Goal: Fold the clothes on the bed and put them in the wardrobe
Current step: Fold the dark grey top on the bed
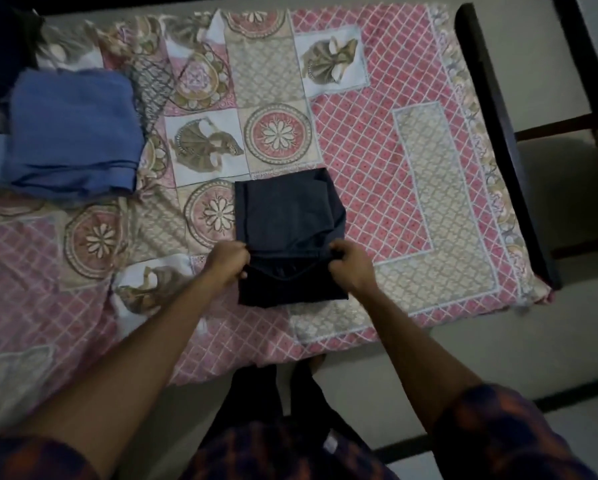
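The dark cloth (287, 216) lies half folded on the bed (411, 168) — soft, light, floppy — with the left hand (226, 263) and right hand (351, 263) pinching its near fold, best held by both corners.

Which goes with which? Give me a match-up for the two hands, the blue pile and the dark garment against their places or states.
1. left hand
2. right hand
3. blue pile
4. dark garment

A. folded, at the far left of the bed
B. grips the dark garment's right edge
C. mid-bed, held at both sides
D. grips the dark garment's left edge

Pairs: 1-D, 2-B, 3-A, 4-C
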The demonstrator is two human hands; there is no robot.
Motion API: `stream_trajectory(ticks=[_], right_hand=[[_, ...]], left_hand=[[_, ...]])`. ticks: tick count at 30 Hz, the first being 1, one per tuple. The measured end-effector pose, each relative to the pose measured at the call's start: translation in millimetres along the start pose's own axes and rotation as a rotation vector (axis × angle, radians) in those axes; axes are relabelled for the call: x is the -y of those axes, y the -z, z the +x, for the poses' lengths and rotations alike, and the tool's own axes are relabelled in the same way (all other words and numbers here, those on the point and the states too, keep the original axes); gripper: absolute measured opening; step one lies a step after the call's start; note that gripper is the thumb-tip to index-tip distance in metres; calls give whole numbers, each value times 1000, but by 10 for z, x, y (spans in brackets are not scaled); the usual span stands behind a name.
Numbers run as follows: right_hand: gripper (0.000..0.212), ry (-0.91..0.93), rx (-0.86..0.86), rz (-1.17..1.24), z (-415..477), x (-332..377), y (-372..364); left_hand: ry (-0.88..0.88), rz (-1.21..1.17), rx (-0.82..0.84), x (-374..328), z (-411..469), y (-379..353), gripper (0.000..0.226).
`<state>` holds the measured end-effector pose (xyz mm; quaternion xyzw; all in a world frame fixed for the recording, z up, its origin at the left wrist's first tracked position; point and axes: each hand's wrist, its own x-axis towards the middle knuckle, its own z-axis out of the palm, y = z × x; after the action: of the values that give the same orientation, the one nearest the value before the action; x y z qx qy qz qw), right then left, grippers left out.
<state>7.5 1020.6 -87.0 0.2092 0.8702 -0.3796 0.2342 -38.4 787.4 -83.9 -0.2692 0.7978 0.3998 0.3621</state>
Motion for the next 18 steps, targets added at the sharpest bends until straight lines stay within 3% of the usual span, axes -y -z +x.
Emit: stream_trajectory(ticks=[5,8,10,12,14,16,18], right_hand=[[40,68,-148,7,1318,656,6],[55,30,-147,-2,1870,644,-73],[65,55,-159,-39,2012,532,-165],[61,234,-292,-191,1890,393,-320],[49,439,-427,-348,1601,232,-500],[49,556,-350,-404,1245,-19,-689],[61,562,-187,-457,915,-312,-844]], left_hand=[[-50,-83,-149,-652,1018,282,15],[-154,147,-229,-755,1476,273,37],[-212,318,-321,-694,1660,214,40],[-412,483,-419,-521,1659,109,43],[-750,600,-479,-319,1550,-58,46],[-982,692,-366,-45,1366,-284,54],[-1011,822,-213,243,1236,-463,70]])
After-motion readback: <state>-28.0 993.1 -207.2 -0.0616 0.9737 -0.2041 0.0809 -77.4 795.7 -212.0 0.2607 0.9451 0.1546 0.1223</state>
